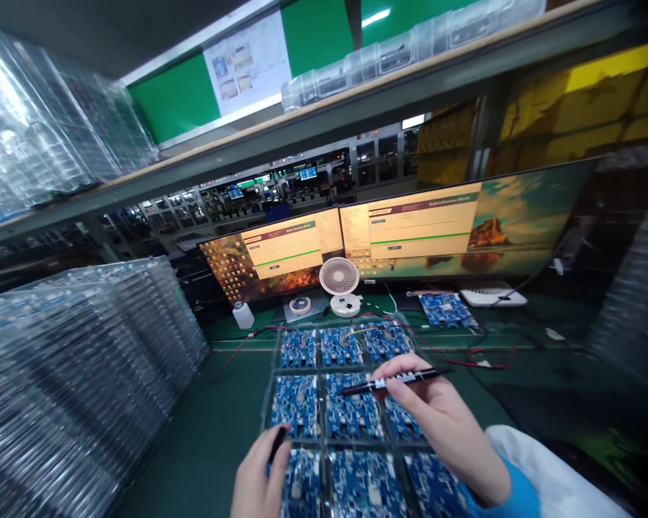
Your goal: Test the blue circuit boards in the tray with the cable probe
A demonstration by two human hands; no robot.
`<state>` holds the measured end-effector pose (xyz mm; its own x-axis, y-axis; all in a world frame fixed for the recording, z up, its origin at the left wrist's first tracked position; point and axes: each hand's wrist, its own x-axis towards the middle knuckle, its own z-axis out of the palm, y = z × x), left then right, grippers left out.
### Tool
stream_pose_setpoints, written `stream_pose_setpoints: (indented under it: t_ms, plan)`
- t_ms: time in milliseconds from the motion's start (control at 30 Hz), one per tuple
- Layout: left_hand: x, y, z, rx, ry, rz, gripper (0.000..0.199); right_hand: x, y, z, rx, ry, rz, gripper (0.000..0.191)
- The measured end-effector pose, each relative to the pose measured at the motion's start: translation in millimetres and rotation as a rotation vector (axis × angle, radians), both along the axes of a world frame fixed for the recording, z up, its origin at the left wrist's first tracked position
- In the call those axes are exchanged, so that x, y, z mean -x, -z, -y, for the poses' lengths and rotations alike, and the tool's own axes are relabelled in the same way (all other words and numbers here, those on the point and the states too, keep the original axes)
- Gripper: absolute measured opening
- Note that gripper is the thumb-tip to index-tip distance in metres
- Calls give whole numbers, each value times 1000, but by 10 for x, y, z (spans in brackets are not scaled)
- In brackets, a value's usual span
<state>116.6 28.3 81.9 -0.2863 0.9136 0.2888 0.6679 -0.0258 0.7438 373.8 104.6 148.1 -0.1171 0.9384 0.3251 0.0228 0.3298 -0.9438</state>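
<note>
Nearest the camera, at about six o'clock, the left hand (259,475) was curled over the near edge of a clear tray (273,392) of blue circuit boards (351,414), its fingers pinching a small dark piece that looked like a pen cap (277,442). At about five o'clock the right hand (437,424), coming out of a blue cuff and white sleeve (540,482), was closed around a black marker pen (392,381). The pen lay nearly level, its tip pointing toward nine o'clock and hovering just above the middle row of boards; whether it touched one could not be told.

The tray sat on a green bench (216,432) and held the boards in a grid, one to each pocket. Red wires (464,360) trailed across the mat just beyond it, toward one o'clock. From eight to ten o'clock rose a tall stack of clear trays (86,374).

Farther off, at twelve o'clock, a small white desk fan (339,280) stood in front of two monitors (410,230) set side by side, with a roll of tape (300,305) and a little white bottle (243,315) to its left. A single blue board (447,309) lay at one o'clock, beside a white device (491,296). Overhead ran a shelf (356,108).
</note>
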Motion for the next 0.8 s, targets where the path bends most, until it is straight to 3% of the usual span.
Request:
stream_pose_setpoints:
  t_ms: [100,233,433,600,700,800]
  plan:
    - [-385,-363,-162,-23,297,-108,32,-78,-195,252,-56,-31,21,37]
    - [-717,-642,-157,-82,392,-140,26,-201,-263,380,-94,35,1,36]
    - [-850,-654,-65,-62,449,-191,26,-346,-178,417,-45,41,18,40]
    - [-972,-648,-45,-7,558,-366,26,-377,-73,485,9,-31,86,38]
    - [-1113,-604,-20,73,645,-386,27,-432,114,552,70,-69,41,39]
    - [-1201,-536,-56,177,722,-282,43,-674,450,599,206,-13,-40,40]
